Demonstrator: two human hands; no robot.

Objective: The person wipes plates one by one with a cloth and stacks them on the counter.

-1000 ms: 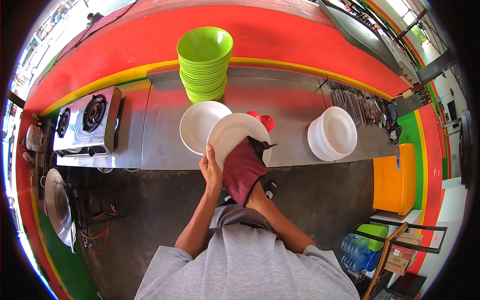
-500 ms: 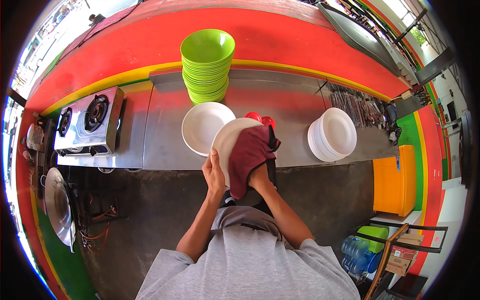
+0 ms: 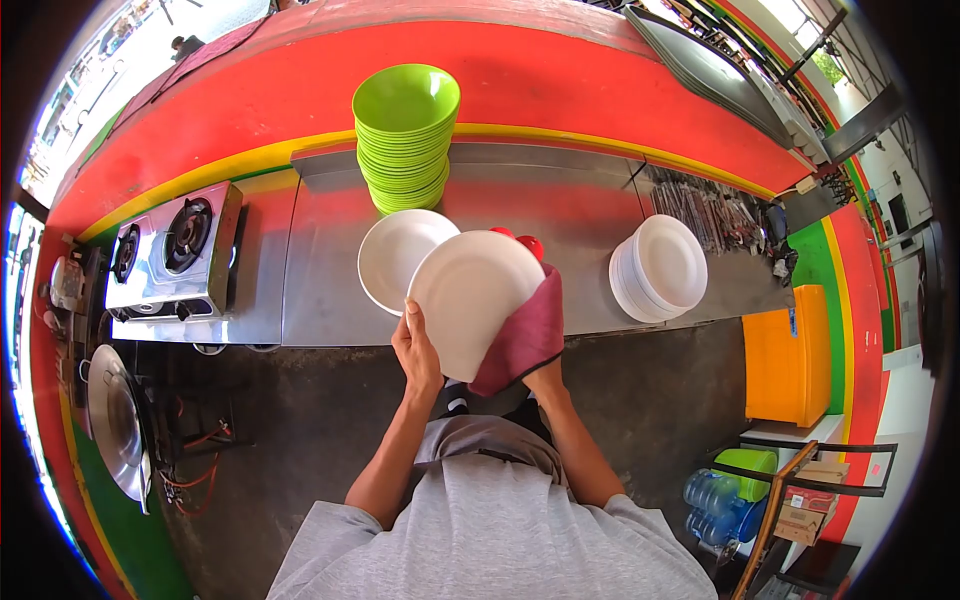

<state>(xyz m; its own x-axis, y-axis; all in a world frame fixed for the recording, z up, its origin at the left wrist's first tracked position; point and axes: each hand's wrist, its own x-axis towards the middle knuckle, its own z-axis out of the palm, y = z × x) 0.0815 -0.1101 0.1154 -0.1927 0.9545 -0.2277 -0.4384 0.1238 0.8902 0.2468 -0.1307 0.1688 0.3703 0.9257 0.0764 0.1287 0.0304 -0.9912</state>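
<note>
In front of my body, my left hand (image 3: 417, 352) grips the left rim of a white plate (image 3: 468, 300), thumb on its upper face. A maroon cloth (image 3: 525, 338) is bunched in my right hand (image 3: 546, 377) and wraps the plate's lower right edge; the cloth covers most of those fingers. Just behind the held plate, another white dish (image 3: 392, 255) rests on the steel counter (image 3: 320, 290), partly overlapped in view. Small red items (image 3: 530, 244) peek out past the plate's upper right rim, mostly hidden.
A tall stack of green bowls (image 3: 404, 155) stands at the counter's back. To the right are stacked white dishes (image 3: 668, 265) and a pile of cutlery (image 3: 695, 205). A two-burner gas stove (image 3: 172, 250) sits at left, a large metal pan (image 3: 118, 425) below it. An orange bin (image 3: 788, 358) stands lower right.
The cloth has moved from across the plate's face down to its lower right edge, uncovering most of the white surface. My right hand has lowered with it, while my left keeps its hold.
</note>
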